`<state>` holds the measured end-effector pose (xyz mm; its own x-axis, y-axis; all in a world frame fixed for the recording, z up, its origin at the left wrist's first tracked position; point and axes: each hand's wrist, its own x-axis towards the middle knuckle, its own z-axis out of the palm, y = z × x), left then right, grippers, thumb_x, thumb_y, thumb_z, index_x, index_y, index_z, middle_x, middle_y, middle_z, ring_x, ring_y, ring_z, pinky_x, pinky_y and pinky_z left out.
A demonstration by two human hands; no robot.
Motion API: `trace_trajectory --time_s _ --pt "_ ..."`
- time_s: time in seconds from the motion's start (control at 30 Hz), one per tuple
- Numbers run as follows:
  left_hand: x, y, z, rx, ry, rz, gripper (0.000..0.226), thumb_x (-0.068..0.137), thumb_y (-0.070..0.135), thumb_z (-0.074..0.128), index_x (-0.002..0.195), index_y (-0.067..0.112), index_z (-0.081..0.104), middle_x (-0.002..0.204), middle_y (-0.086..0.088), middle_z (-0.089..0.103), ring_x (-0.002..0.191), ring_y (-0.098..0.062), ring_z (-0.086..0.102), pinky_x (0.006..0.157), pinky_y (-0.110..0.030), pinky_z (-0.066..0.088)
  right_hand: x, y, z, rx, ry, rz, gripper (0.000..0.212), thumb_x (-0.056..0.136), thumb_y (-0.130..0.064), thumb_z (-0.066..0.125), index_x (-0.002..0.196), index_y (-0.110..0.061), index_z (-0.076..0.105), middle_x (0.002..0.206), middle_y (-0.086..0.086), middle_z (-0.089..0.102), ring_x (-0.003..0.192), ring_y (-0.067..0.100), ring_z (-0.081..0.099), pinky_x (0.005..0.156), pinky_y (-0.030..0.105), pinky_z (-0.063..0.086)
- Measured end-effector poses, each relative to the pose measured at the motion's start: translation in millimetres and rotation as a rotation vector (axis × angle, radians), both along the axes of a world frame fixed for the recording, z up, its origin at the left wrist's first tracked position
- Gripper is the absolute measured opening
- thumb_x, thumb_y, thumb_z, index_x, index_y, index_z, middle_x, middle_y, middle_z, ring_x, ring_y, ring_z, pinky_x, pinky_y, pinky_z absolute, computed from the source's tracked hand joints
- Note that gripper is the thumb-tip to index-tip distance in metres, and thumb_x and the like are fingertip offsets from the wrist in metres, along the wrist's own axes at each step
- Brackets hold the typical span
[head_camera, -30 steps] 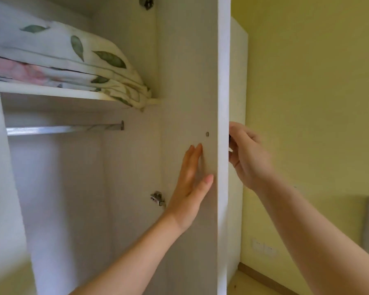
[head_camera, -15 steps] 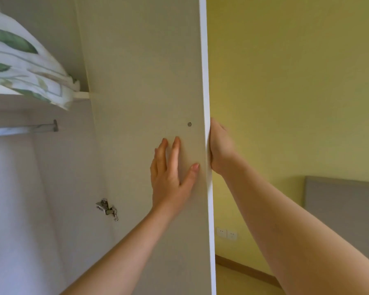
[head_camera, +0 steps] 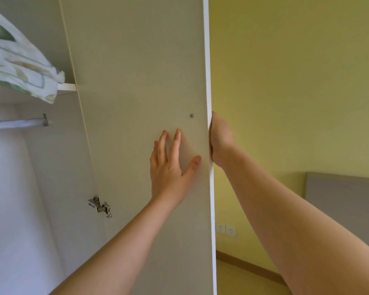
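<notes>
- Two bare forearms come in from the near bottom edge and reach up toward the wardrobe door (head_camera: 136,81).
- The door is open and stands in the middle of the view, with its inner face turned to the left and its thin white edge toward the camera.
- The left hand (head_camera: 170,169) lies flat on the inner face of the door, near the white edge. Its fingers are straight and a little apart, the thumb is spread out to the right, and it holds nothing.
- The right hand (head_camera: 219,141) is on the right side of the door and touches its edge at about the same height. Only the heel and the back of this hand are visible. The fingers are hidden behind the door, so I cannot tell if they grip something.
- A small round screw head (head_camera: 191,115) sits in the door just above the left hand.
- Lower and to the left, a metal hinge (head_camera: 100,206) joins the door to the wardrobe side.
- Farther inside, on the left, there is a hanging rail (head_camera: 15,123) under a white shelf (head_camera: 67,86).
- Folded bedding (head_camera: 15,67) with a green leaf print lies on the shelf, and one corner hangs over the front of it.
- On the far right there is a yellow wall (head_camera: 296,81) with two white sockets (head_camera: 225,229) low down, and a grey headboard (head_camera: 345,205) stands against it.
</notes>
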<state>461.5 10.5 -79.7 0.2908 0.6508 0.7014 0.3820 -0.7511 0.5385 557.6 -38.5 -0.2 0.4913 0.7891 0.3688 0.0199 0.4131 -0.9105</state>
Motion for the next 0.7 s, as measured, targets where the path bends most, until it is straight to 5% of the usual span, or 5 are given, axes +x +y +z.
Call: trace_trajectory --time_s 0.13,0.27,0.4,0.5,0.7 --pt "-10 -3 4 0.007 0.021 -0.026 0.069 0.089 0.042 0.050 0.145 0.041 0.010 0.157 0.011 0.000 0.144 -0.017 0.001 0.116 -0.038 0.014 -4 -6 -13 -0.043 -0.094 -0.187 0.030 0.090 -0.010 0.030 0.064 -0.015 0.043 0.059 0.000 0.042 0.050 0.013 0.036 0.035 0.014 0.031" --pt "-20 -9 11 0.085 0.020 0.022 0.060 0.087 0.031 0.057 0.141 0.031 0.031 0.154 0.004 0.018 0.143 -0.018 0.012 0.112 -0.030 0.020 -11 -20 -22 -0.018 -0.167 -0.306 0.030 0.090 -0.011 0.033 0.061 -0.012 0.038 0.059 0.001 0.034 0.053 0.015 0.028 0.048 0.025 0.022" --pt "-29 -17 19 0.111 -0.054 0.020 0.044 0.086 0.021 0.060 0.129 0.020 0.049 0.142 0.000 0.039 0.136 -0.019 0.028 0.099 -0.017 0.021 -28 -36 -25 -0.007 -0.387 -0.487 0.026 0.091 -0.017 0.043 0.113 -0.014 0.056 0.108 0.002 0.058 0.094 0.018 0.055 0.076 0.027 0.041" --pt "-46 -23 20 0.105 -0.115 0.061 0.032 0.085 0.018 0.060 0.117 0.016 0.058 0.125 -0.003 0.053 0.120 -0.024 0.046 0.092 -0.023 0.033 -46 -49 -26 0.054 -0.705 -0.711 0.035 0.087 -0.014 0.047 0.122 -0.017 0.052 0.131 0.001 0.049 0.118 0.022 0.043 0.096 0.031 0.033" --pt "-112 -15 26 0.106 -0.137 0.248 0.020 0.085 0.018 0.059 0.104 0.019 0.063 0.099 0.009 0.048 0.109 -0.018 0.053 0.080 -0.022 0.032 -95 -37 -23 0.089 -0.767 -0.457 0.029 0.087 -0.013 0.047 0.114 -0.016 0.055 0.124 -0.001 0.052 0.114 0.020 0.047 0.096 0.037 0.042"
